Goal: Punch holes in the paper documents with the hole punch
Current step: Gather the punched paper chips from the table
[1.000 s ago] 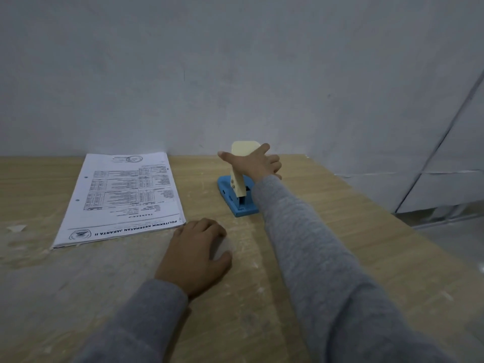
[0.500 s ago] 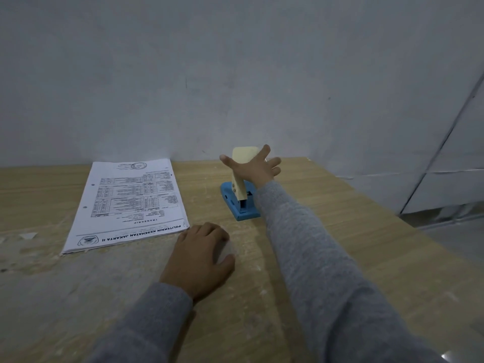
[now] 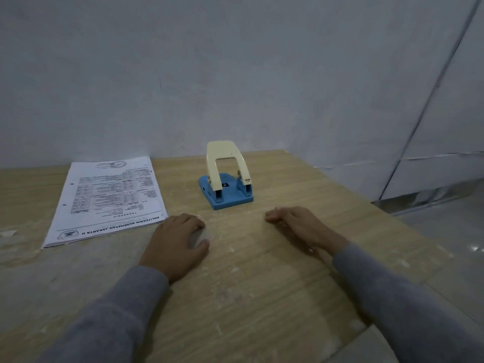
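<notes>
the hole punch (image 3: 225, 179) stands upright on the wooden table (image 3: 262, 271), close to the grey wall (image 3: 235, 74) at the table's far edge. it has a blue base and a cream handle shaped like an arch, raised high, with a dark slot showing in the base under the arch. a small dark label sits on the handle's right leg; its print is too small to read. nothing lies in the punch.

to the left of the hole punch, well apart from it, lies the stack of paper documents (image 3: 110, 197), flat on the table and turned so its printed heading faces away from the person. the top sheet carries tables of text, a round stamp at its far end, and two small holes along its left margin.

the left hand (image 3: 178, 242) rests palm down on the table, nearer the person than the hole punch and just beside the near right corner of the paper documents. its fingers are loosely curled and it holds nothing. the right hand (image 3: 301, 226) rests on the table in front of the hole punch and a little to its right, apart from it, fingers bent under slightly toward the punch, also holding nothing. both forearms wear grey sleeves (image 3: 392, 297).
</notes>
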